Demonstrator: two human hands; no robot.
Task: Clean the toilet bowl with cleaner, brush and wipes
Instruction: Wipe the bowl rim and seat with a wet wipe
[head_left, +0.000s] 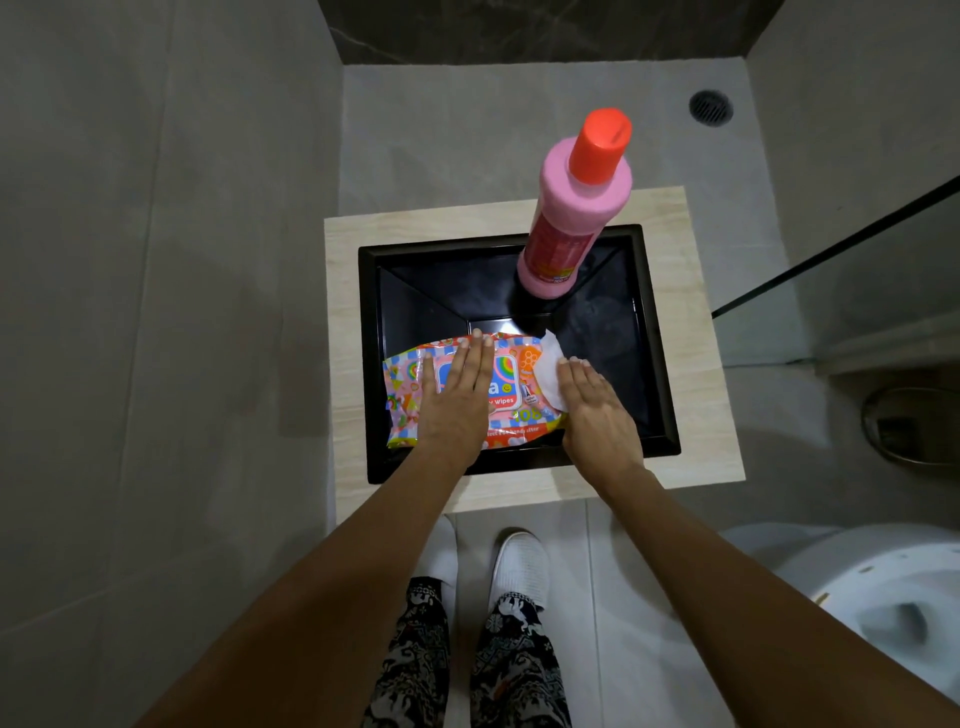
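A colourful pack of wet wipes (511, 415) lies in the front part of a black tray (657, 353) on a pale wooden stand. My left hand (457, 400) presses flat on top of the pack with straight fingers. A white wipe (548, 371) sticks out of the pack's right end, and my right hand (597, 415) lies over it; whether the fingers pinch the wipe is hidden. A pink cleaner bottle (576, 218) with a red cap stands upright at the tray's back. The white toilet bowl (883, 603) is at the lower right.
The wooden stand (701, 415) sits against a grey tiled wall on the left. A glass shower panel (857, 260) stands on the right, with a floor drain (710, 107) beyond it. A round metal bin (904, 423) sits right of the stand. My feet are below the stand.
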